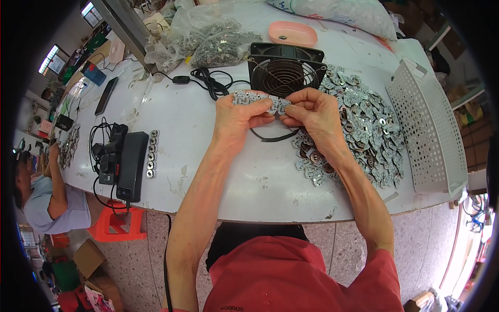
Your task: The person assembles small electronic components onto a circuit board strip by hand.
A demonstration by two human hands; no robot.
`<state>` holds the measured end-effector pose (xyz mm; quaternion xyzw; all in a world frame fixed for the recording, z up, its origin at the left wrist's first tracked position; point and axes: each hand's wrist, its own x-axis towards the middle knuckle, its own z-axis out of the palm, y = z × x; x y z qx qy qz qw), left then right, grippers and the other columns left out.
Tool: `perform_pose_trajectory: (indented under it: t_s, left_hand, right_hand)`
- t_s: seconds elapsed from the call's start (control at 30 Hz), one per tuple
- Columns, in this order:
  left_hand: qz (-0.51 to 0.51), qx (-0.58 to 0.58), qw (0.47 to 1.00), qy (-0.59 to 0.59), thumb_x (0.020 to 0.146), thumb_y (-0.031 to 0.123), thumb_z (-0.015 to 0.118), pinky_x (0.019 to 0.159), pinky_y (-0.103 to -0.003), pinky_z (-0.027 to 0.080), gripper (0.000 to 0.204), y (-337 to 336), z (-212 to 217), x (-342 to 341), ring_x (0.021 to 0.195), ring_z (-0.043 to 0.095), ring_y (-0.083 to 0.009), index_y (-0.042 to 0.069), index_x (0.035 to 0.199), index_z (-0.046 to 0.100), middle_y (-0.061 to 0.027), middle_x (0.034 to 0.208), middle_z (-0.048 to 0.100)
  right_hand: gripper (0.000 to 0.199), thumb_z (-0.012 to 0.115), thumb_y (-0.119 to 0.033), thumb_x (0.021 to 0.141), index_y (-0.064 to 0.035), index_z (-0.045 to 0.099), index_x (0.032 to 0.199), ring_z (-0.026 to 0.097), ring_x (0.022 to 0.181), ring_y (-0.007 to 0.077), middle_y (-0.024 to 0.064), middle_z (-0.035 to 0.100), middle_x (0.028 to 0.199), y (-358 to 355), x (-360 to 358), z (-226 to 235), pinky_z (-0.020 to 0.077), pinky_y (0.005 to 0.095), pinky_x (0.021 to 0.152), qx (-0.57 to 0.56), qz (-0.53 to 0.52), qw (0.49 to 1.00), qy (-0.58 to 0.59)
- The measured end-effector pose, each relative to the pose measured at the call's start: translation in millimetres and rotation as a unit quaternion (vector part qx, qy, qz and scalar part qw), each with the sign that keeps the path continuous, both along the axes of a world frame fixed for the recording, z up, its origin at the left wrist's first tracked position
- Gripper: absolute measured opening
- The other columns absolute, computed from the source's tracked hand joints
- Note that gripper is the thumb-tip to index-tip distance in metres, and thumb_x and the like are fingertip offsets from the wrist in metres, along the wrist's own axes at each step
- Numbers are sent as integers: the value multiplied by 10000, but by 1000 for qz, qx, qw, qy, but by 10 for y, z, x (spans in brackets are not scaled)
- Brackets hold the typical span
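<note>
A strip of small silver-grey plate-like parts [247, 97] is held up between my hands, in front of a black fan [287, 70]. My left hand [232, 120] is closed around its left part, with the thumb lying along it. My right hand [318, 117] pinches the small piece at the strip's right end between thumb and fingers. Whether that end piece is joined to the strip or separate, I cannot tell. Beside my right wrist spreads a heap of loose silver and brown metal parts [371, 132].
A white perforated basket [429, 127] borders the heap on the right. Plastic bags of parts [221, 47] and a pink tray [292, 33] lie at the back. On the left are a row of small parts [152, 154], a black power bank [132, 166], cables and a phone [106, 95]. Another person [49, 195] sits far left.
</note>
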<state>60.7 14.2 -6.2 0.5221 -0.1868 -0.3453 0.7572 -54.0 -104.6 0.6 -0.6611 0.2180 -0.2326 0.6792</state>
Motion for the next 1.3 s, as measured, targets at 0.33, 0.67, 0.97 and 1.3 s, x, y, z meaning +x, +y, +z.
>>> perform_pose_trajectory:
  t_s: [0.33, 0.67, 0.97, 1.3]
  left_hand:
    - [-7, 3, 1000, 28, 734, 33, 673, 603, -287, 553, 155, -14, 34, -20, 652, 614, -174, -53, 848, 612, -115, 795, 633]
    - [1, 27, 999, 21, 765, 23, 649, 612, -286, 570, 149, -8, 38, -41, 674, 623, -166, -55, 883, 603, -124, 816, 636]
    - [45, 57, 997, -31, 709, 3, 656, 550, -277, 552, 120, 11, 105, -136, 610, 608, -158, -55, 807, 617, -107, 740, 626]
    - [-31, 9, 992, -120, 674, 12, 689, 578, -211, 461, 168, -10, 86, -273, 631, 581, -102, -46, 829, 664, -73, 760, 646]
  right_hand:
    - [131, 590, 22, 768, 76, 593, 888, 619, 635, 126, 110, 635, 739, 0, -2, 14, 506, 209, 573, 9, -1, 1000, 4]
    - [125, 589, 31, 762, 76, 593, 879, 619, 633, 127, 110, 634, 734, 26, -12, 4, 508, 217, 572, 5, -12, 1000, 2]
    - [90, 592, 42, 753, 76, 599, 836, 622, 609, 132, 110, 633, 705, 55, -25, 3, 516, 225, 549, -22, -25, 999, -18]
    - [79, 613, 13, 769, 40, 615, 843, 603, 652, 100, 77, 640, 723, -144, -229, 213, 495, 210, 601, -66, 35, 997, 16]
